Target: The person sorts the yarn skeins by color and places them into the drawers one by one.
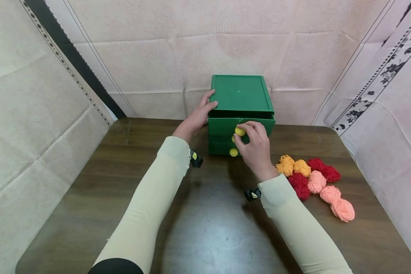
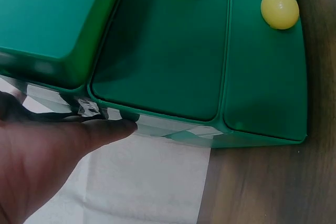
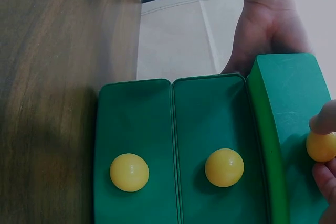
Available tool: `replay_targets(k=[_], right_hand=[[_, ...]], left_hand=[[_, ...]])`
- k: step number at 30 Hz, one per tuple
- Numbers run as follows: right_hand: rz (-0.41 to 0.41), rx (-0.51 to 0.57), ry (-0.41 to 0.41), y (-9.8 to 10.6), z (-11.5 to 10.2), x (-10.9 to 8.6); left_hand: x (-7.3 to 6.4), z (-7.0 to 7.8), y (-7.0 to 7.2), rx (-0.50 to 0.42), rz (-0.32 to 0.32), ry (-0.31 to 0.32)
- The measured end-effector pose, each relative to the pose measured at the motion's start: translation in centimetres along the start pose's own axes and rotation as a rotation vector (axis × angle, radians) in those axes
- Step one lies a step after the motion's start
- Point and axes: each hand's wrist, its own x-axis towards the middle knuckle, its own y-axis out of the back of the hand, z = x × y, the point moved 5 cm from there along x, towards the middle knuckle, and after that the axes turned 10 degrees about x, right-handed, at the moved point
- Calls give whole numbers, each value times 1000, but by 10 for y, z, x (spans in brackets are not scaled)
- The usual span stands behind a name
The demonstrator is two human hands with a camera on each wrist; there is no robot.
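Observation:
A green box of three stacked drawers (image 1: 239, 91) stands at the back of the table. Its top drawer (image 3: 294, 87) sticks out partway, while the middle and bottom drawers sit flush. My right hand (image 1: 255, 148) pinches the top drawer's round yellow knob (image 1: 240, 131) between thumb and fingers. Below it are the middle knob (image 3: 224, 167) and the bottom knob (image 3: 129, 172). Against the box's left side lies my left hand (image 1: 198, 116), its thumb (image 2: 113, 131) extended along that side in the left wrist view. The drawer's inside is mostly hidden from the head view.
To the right of the box lie several small yarn bundles: orange-yellow yarn (image 1: 285, 165), red yarn (image 1: 298, 185) and pink yarn (image 1: 342, 209). Patterned pale cloth (image 1: 198, 57) hangs behind and beside the brown wooden table (image 1: 205, 228).

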Motion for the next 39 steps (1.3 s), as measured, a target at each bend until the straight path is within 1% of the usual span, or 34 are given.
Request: replay_targets(k=[1,7,8,13,28,39], right_hand=[[1,0,3,0,0,0],[-14,-13,10,2,-3,-2],[-16,-11,6,2,-4,-2],[-16,-7,-5,4,-7,-3],[-18,-1,-2,7,-14,-8],[-13,5,6,8,-18,-11]], left_hand=[[-2,3,0,-3,-7,4],[-1,2,0,-14,-1,5],[1,-1,0,-12,6,1],[1,-1,1,-9,8,-4],[1,-2,0,-20,11,-9],[0,-1,0,-3,15,-13]])
